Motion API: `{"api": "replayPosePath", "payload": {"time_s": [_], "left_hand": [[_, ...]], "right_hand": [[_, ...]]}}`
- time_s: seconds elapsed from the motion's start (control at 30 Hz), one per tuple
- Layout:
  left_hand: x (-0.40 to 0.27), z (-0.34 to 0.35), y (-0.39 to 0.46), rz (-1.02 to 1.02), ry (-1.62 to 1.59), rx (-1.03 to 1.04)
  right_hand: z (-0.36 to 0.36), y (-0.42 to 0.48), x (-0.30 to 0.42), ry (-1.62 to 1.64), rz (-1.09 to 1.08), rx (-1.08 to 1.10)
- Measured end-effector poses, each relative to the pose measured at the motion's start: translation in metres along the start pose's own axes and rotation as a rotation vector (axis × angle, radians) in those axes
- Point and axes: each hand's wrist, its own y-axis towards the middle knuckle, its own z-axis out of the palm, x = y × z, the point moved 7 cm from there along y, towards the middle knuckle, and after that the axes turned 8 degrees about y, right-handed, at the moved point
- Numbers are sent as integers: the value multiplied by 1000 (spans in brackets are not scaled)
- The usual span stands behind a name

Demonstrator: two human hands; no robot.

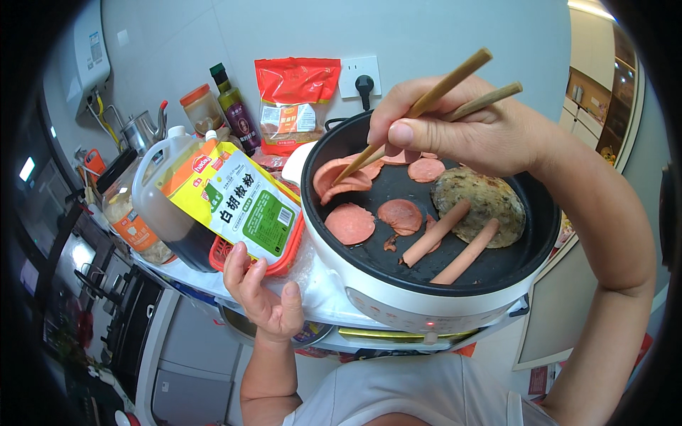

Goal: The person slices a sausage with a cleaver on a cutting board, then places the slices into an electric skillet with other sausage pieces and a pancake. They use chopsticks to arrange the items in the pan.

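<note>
My right hand (442, 122) grips a pair of wooden chopsticks (453, 80) over a white electric pan (341, 271) with a black inside. The chopstick tips meet a folded ham slice (349, 183) at the pan's left side. A flat ham slice (350, 223) and a browned ham slice (399, 216) lie nearer the front. Two sausages (437, 232) lean on a browned, speckled pancake (482, 207) at the right. My left hand (266, 295) holds nothing, its fingers apart, beside a yellow-and-white seasoning packet (256, 199) on a red basket (290, 261); contact is unclear.
A jug of dark liquid (186, 223) and a plastic jar (136, 226) stand left of the packet. Behind are a dark bottle (237, 114), a red-lidded jar (202, 109) and a red bag (295, 101). A black plug (364, 85) sits in the wall socket.
</note>
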Motion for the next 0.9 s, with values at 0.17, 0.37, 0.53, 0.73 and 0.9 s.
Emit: {"api": "replayPosePath", "payload": {"time_s": [0.17, 0.37, 0.53, 0.73, 0.9], "left_hand": [[-1, 0, 1, -7, 18, 10], [1, 0, -1, -8, 1, 10], [1, -1, -2, -13, -2, 10], [1, -1, -1, -5, -23, 18], [0, 0, -2, -9, -41, 30]], "right_hand": [[-2, 3, -3, 46, 91, -49], [4, 10, 3, -73, 70, -7], [5, 11, 8, -84, -32, 40], [15, 6, -4, 10, 118, 102], [15, 7, -6, -17, 118, 118]]}}
